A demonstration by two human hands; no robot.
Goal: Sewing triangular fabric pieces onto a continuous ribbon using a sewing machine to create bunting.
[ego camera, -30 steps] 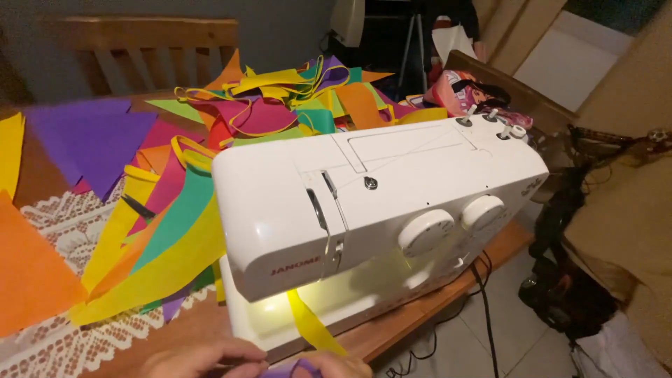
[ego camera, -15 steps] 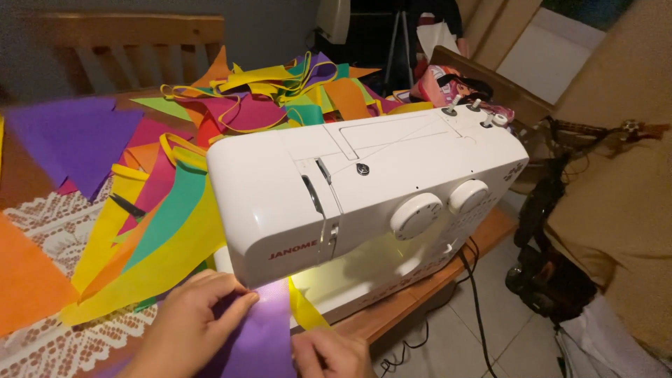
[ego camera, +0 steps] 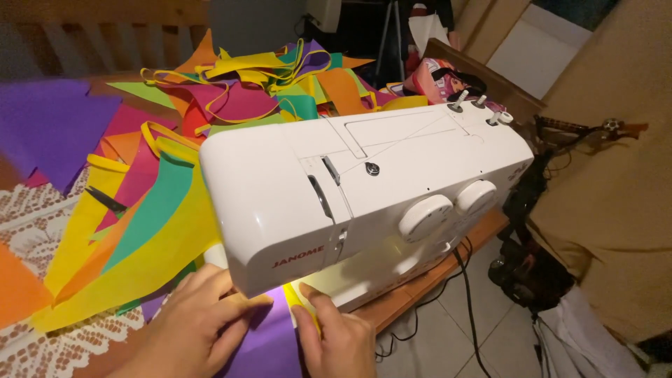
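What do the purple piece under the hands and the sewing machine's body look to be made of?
Purple piece: apparently thin felt or similar fabric, matte; it lies flat and smooth under both hands. Sewing machine: white moulded plastic by its look, with a smooth, slightly glossy shell and rounded edges.

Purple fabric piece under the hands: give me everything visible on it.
The purple fabric piece looks like thin, smooth, matte cloth, lying flat on the bed of the white sewing machine, lit by the machine's lamp. Its far edge runs under the machine's head, where a yellow tape strip lies along its right side. The left hand presses flat on its left part; the right hand rests on its right edge over the tape. Its near end runs out of frame.
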